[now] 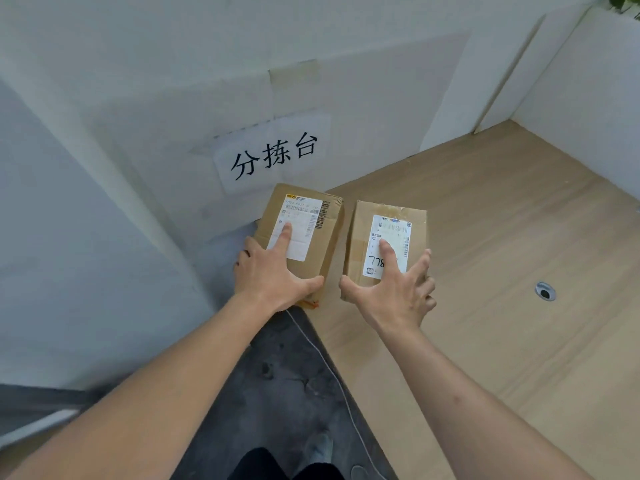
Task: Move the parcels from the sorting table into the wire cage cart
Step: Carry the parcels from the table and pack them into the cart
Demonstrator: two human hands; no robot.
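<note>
Two parcels in my grasp: left hand grips the left box, right hand grips the right box, over the table's left edge.

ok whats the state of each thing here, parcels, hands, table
left parcel: sealed, label up, gripped by the left hand, overhanging the table's left edge
right parcel: sealed, label up, gripped by the right hand, over the table
sorting table: bare wood apart from the two parcels, cable hole open
wall sign: taped flat to the wall
wire cage cart: not in view
</note>
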